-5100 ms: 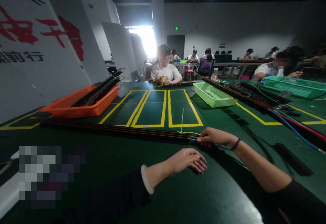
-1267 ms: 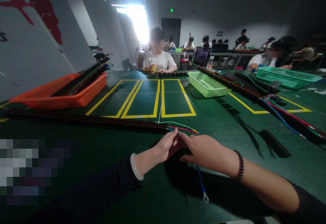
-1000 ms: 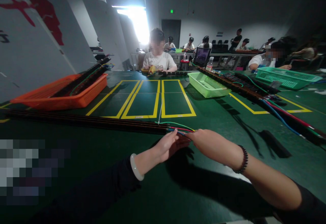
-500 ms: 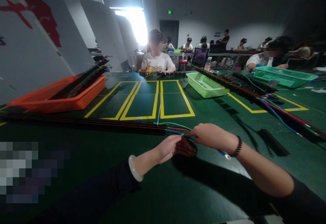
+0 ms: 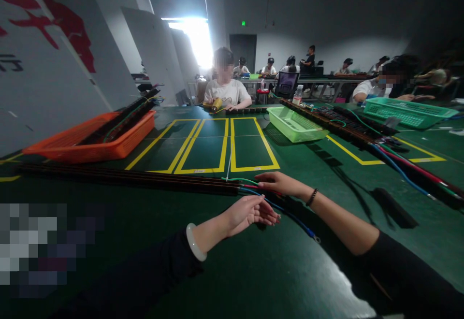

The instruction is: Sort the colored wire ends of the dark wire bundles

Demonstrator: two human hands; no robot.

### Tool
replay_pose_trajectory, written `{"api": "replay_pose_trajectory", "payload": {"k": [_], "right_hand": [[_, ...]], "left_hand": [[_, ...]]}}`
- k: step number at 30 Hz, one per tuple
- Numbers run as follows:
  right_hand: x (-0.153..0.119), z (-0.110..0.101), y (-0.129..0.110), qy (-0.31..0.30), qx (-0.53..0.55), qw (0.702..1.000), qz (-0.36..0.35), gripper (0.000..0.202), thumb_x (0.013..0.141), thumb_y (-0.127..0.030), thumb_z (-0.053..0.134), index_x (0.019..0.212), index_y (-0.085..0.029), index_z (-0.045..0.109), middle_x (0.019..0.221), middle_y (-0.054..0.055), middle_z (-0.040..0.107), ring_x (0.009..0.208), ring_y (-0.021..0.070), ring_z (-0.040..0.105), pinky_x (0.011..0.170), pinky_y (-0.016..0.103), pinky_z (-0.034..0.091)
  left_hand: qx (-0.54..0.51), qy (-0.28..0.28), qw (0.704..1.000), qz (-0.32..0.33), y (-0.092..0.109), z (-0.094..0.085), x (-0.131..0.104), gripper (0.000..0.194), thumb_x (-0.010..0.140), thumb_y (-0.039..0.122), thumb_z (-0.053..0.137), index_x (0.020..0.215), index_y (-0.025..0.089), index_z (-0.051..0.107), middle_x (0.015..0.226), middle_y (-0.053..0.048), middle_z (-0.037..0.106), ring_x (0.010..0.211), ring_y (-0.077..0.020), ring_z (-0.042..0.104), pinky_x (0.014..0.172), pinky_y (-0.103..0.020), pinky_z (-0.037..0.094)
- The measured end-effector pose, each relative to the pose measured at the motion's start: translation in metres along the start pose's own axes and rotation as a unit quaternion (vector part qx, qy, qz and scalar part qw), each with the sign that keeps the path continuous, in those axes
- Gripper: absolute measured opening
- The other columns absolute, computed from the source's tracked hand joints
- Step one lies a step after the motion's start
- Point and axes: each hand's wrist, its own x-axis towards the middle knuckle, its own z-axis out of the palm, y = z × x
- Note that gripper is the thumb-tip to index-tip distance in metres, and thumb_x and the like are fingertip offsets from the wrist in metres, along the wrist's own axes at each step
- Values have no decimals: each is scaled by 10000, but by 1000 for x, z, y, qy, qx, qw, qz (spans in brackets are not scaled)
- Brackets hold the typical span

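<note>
A long dark strip [image 5: 145, 179] lies across the table, with green, red and blue wires coming out of its right end. My right hand [image 5: 281, 183] is over that end, its fingers closed at the red wire [image 5: 250, 186]; the thumb is partly hidden. The green wire [image 5: 232, 180] runs just beyond its fingertips. Closer to me, my left hand [image 5: 250, 214] is held palm inward beside the blue wire [image 5: 293, 218], fingers loosely stretched and nothing visible in them. The blue wire lies free toward the right and ends in a ring terminal [image 5: 316, 239].
An orange basket [image 5: 134, 137] holding dark strips stands at left. Beyond the yellow-taped rectangles [image 5: 253, 168] are a light green basket [image 5: 295, 135] and a person with a yellow tool [image 5: 216, 105]. More wired strips [image 5: 337, 125] and a teal basket [image 5: 409, 116] lie right.
My right hand has let go of the blue wire and moved up and away from me to the red wire. My left hand's fingers have loosened. The blue wire's end has dropped nearer to me.
</note>
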Motion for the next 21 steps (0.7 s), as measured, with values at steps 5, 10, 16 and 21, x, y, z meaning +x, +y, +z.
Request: {"api": "replay_pose_trajectory", "payload": {"k": [5, 10, 16, 21], "right_hand": [[-1, 7, 4, -31, 40, 998, 36, 491, 836, -549, 476, 942, -108, 666, 720, 23, 635, 552, 94, 486, 512, 207, 375], [1, 11, 6, -49, 29, 998, 33, 426, 789, -510, 550, 885, -114, 677, 616, -13, 572, 487, 73, 411, 452, 197, 302], [3, 16, 7, -16, 43, 999, 18, 302, 762, -413, 592, 807, -116, 632, 661, -5, 603, 541, 85, 471, 504, 199, 348], [4, 19, 7, -20, 71, 997, 13, 294, 764, -387, 593, 857, -110, 620, 711, 11, 627, 589, 102, 512, 558, 214, 389]], "left_hand": [[-5, -6, 1000, 3, -2, -2, 1, 348, 881, 334, 434, 810, 55, 628, 891, -193, 675, 807, -215, 657, 783, -331, 480], [-12, -3, 1000, 3, -4, -2, 3, 380, 880, 365, 443, 798, 45, 631, 870, -195, 674, 783, -212, 657, 764, -327, 482], [-9, -16, 1000, -7, -3, -5, 3, 404, 900, 363, 408, 851, 36, 639, 919, -206, 667, 826, -216, 652, 807, -336, 468], [-15, -22, 1000, -12, -4, -7, 3, 406, 904, 366, 399, 858, 42, 639, 932, -206, 666, 848, -222, 649, 840, -357, 455]]}}
